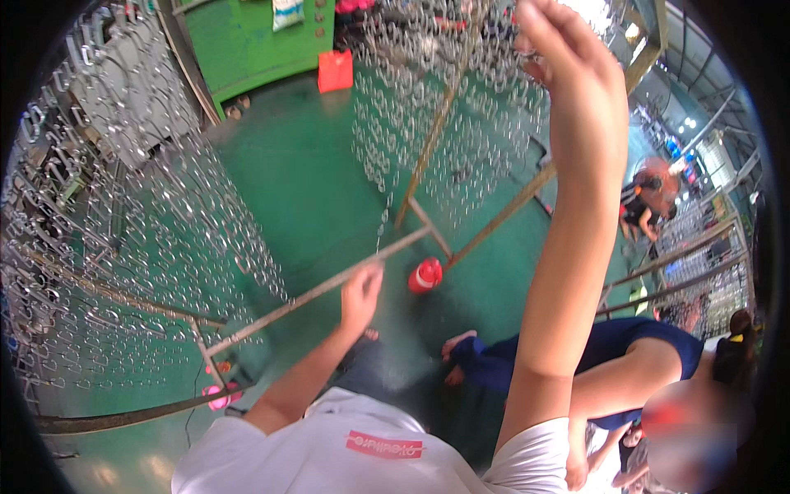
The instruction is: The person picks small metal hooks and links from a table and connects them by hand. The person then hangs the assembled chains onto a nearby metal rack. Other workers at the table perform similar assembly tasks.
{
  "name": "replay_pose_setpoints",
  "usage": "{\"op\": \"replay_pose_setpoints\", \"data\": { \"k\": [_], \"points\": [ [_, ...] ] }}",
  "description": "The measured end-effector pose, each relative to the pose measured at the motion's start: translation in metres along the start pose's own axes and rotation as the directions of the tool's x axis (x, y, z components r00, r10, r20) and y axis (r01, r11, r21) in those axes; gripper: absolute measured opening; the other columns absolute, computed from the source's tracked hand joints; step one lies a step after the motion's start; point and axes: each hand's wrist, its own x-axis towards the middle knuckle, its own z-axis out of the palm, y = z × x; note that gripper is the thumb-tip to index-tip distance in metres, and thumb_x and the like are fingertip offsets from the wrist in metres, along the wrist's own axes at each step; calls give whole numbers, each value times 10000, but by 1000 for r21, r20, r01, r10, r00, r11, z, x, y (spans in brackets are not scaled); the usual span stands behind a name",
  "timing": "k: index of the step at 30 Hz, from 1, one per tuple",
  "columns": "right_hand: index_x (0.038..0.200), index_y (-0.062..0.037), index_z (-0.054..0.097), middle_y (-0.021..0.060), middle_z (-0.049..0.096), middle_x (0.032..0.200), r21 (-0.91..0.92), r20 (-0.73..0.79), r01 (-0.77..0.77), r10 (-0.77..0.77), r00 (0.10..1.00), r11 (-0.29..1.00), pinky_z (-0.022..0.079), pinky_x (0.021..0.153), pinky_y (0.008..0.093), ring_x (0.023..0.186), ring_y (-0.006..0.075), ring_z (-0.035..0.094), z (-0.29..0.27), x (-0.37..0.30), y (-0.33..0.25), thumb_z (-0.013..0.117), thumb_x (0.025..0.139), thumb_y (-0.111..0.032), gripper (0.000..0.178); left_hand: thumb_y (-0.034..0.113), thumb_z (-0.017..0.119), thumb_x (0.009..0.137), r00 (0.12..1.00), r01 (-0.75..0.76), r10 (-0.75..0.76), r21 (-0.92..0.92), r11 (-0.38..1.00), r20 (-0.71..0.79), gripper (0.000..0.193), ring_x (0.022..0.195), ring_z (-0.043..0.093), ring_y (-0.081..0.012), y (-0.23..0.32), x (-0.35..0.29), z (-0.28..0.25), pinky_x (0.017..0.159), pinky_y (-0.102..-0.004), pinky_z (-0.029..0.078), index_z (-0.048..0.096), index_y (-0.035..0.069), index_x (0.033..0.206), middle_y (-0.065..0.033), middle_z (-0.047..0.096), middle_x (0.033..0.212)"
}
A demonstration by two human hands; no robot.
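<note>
In the head view, a metal link chain [384, 221] hangs just beyond the nearer left hand [360, 300], its long axis running toward the bunched fingers. Whether that grip, or the raised right hand's [578, 58], is clamped, I cannot tell.

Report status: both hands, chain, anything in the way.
Left hand at lower end of metal-link chain. Right hand raised, grip unclear. Possible snag: rack crossbar near left hand.
</note>
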Motion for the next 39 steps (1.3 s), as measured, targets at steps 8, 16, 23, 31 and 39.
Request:
{"op": "replay_pose_setpoints", "data": {
  "k": [8, 16, 23, 31, 39],
  "points": [
    [994, -30, 639, 4, 553, 887, 65, 220, -740, 714, 665, 669, 433, 696, 226, 809, 83, 540, -20, -241, -12, 646, 884, -54, 113, 157, 700, 832, 989, 131, -119, 148, 980, -87, 217, 806, 610, -189, -60, 105, 60, 729, -326, 497, 717, 122, 1045, -73, 653, 963],
    [997, -5, 630, -10, 607, 886, 244, -51, -950, 981, 185, 192, 428, 735, 210, 792, 66, 537, -40, -419, 0, 643, 912, -112, 137, 217, 749, 780, 970, 241, -209, 359, 902, -125, 291, 876, 600, -211, -129, 137, 103, 813, -363, 497, 716, 157, 1063, -35, 648, 1034],
    [972, -44, 646, -44, 564, 770, 340, -98, -936, 993, 59, 89, 330, 556, 187, 647, 38, 473, -24, -466, -11, 657, 903, -104, 92, 266, 760, 776, 947, 318, -265, 441, 839, -179, 298, 986, 603, -217, -159, 148, 108, 832, -404, 491, 713, 213, 1066, 7, 644, 1078],
    [980, -41, 647, -39, 570, 780, 326, -100, -941, 993, 65, 94, 342, 570, 194, 660, 41, 484, -16, -472, -9, 653, 906, -101, 96, 310, 732, 807, 930, 364, -293, 439, 821, -223, 159, 919, 625, -203, -161, 153, 100, 794, -441, 442, 730, 240, 949, 49, 680, 932],
    [1013, -25, 651, -15, 620, 895, 298, -51, -950, 996, 77, 89, 434, 721, 219, 774, 68, 539, -15, -479, -17, 640, 912, -115, 135, 346, 716, 814, 929, 370, -320, 448, 814, -187, 151, 927, 624, -201, -147, 133, 84, 822, -440, 417, 740, 237, 916, 46, 693, 897]
  ]
}}
